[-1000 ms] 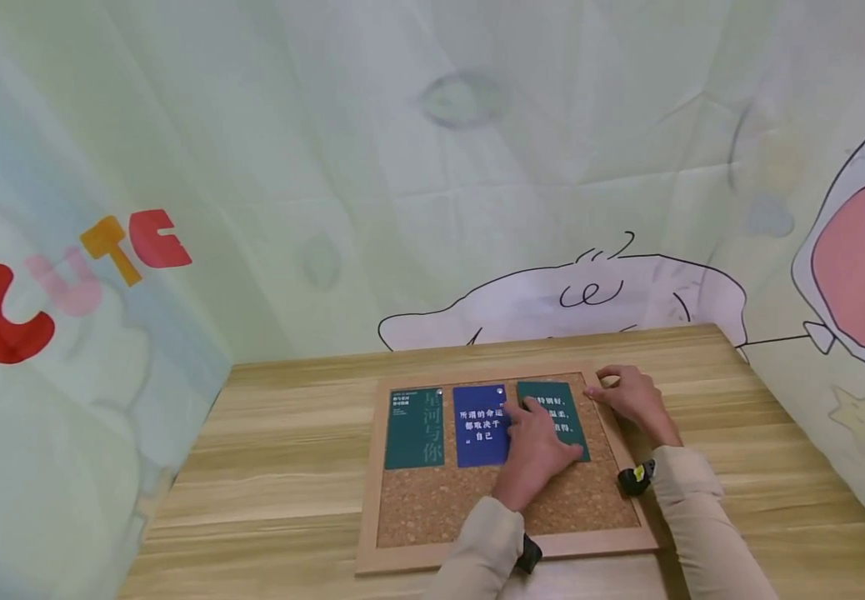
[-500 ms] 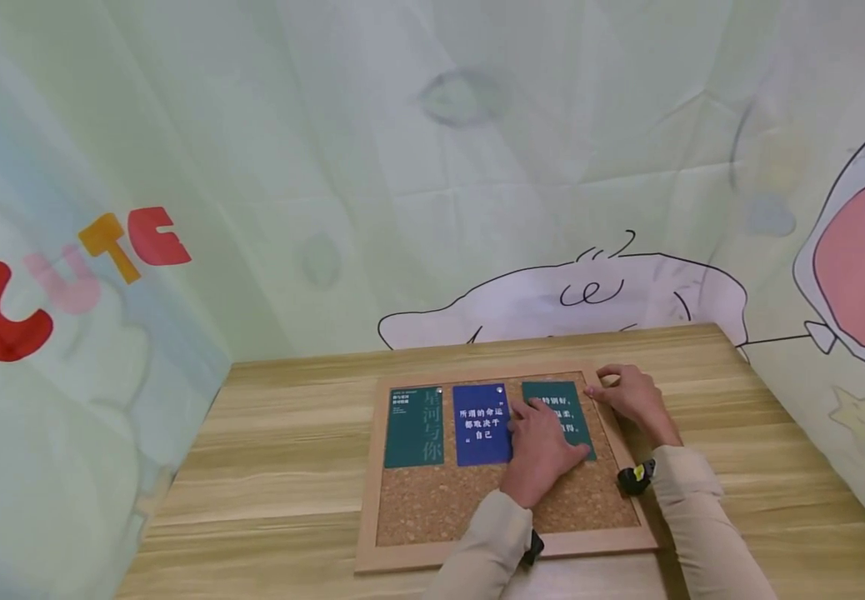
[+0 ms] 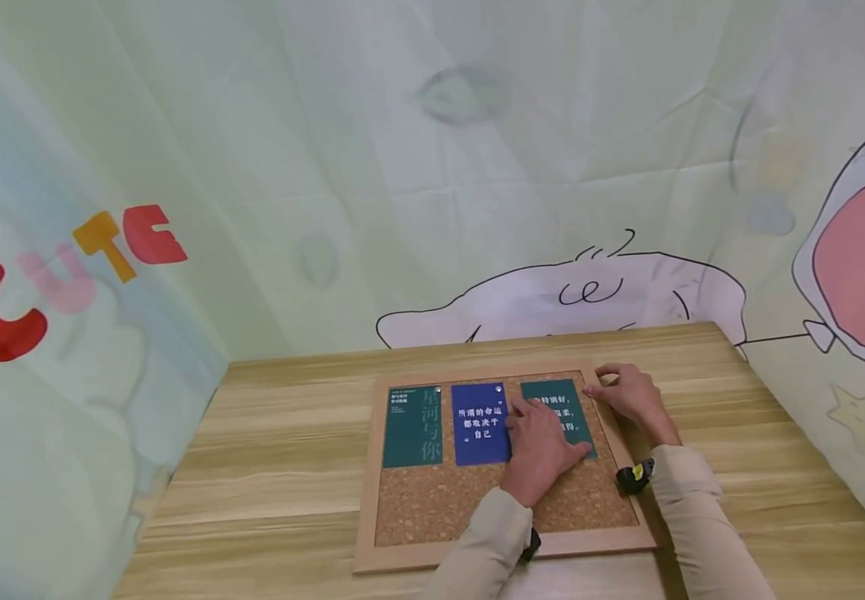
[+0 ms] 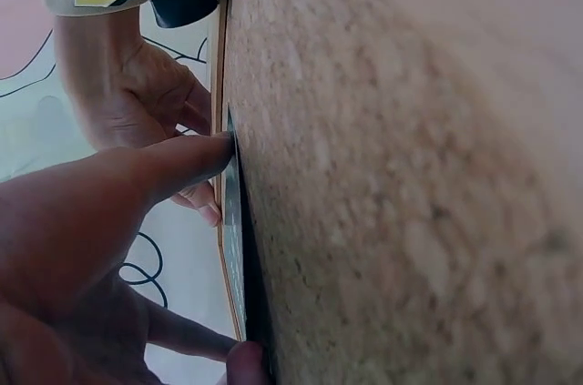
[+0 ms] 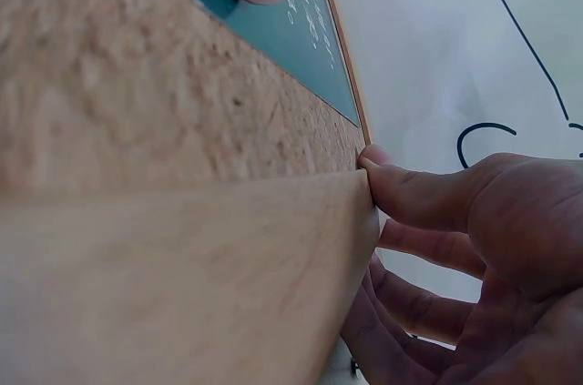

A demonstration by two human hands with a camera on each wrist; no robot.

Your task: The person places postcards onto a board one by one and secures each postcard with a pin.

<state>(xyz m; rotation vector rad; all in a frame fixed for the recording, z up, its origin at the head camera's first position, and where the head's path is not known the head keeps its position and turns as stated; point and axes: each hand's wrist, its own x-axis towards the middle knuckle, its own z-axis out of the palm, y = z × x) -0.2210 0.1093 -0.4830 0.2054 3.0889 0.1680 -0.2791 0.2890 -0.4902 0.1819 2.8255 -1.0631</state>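
A wood-framed corkboard [image 3: 440,508] lies on the table. My left hand [image 3: 537,446] spans the rightmost green card [image 3: 575,404], with the thumb at its lower right corner and the fingertips at its left edge. In the left wrist view the thumb touches this card [image 4: 234,248], and a dark gap shows beneath its near edge. My right hand [image 3: 626,394] grips the board's frame near the upper right corner, thumb on top and fingers down the outer side. A blue card [image 3: 477,450] and another green card [image 3: 410,437] sit to the left, each with a small pin at its upper right.
The board rests on a wood-grain table [image 3: 275,467]. Behind and beside it hang printed curtains [image 3: 312,167] with cartoon drawings and coloured letters. Black wrist cameras [image 3: 635,477] sit at both sleeves.
My left hand has shifted slightly right, carrying the rightmost green card a little away from the blue one. The right hand stays at the frame.
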